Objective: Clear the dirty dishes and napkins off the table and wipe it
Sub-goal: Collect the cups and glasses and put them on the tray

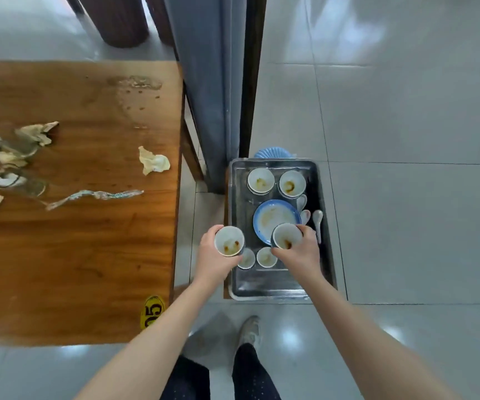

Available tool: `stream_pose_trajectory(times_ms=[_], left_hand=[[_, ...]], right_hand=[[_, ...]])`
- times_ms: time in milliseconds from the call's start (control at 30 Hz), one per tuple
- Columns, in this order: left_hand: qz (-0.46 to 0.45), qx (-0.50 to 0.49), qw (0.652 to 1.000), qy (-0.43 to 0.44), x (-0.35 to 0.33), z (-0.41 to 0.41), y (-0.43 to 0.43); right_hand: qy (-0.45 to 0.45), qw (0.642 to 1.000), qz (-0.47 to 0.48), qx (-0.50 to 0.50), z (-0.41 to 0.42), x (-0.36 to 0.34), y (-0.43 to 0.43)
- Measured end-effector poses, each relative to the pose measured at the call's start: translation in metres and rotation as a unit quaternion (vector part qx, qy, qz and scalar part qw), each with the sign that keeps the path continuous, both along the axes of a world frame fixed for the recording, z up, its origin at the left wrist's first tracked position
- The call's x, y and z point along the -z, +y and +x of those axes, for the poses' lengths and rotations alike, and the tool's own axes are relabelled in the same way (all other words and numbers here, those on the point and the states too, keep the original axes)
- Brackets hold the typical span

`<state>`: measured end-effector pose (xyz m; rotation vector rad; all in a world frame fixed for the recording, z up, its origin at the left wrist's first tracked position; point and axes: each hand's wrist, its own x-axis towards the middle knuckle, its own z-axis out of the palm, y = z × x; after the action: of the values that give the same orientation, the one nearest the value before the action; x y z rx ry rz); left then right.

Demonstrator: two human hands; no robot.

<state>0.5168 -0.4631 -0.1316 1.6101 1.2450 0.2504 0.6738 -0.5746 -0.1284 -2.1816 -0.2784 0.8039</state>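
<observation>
Gripping a stained left cup point(229, 241), the left hand point(211, 259) holds it over the near left edge of the metal tray point(273, 288). The right hand point(301, 254) clasps the right cup point(286, 236) above the near rim of the blue plate point(273, 216). Between and just below both sets of fingers, two small cups point(266, 257) sit in the tray. Beyond the right fingers lie the plate, white spoons point(317, 222) beside it, then two dirty bowls point(260, 180) at the far end. Well left of the left fingers, crumpled napkins point(153, 164) and a twisted wrapper point(94, 195) litter the wooden table point(74, 264).
</observation>
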Motion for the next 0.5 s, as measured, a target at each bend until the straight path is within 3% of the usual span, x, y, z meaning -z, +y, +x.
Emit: stream_pose_trajectory(times_ms=[500], left_hand=[[-0.05, 0.042, 0.991, 0.114, 0.123, -0.018, -0.071]], right_hand=[[0.008, 0.991, -0.088, -0.099, -0.027, 0.128, -0.054]])
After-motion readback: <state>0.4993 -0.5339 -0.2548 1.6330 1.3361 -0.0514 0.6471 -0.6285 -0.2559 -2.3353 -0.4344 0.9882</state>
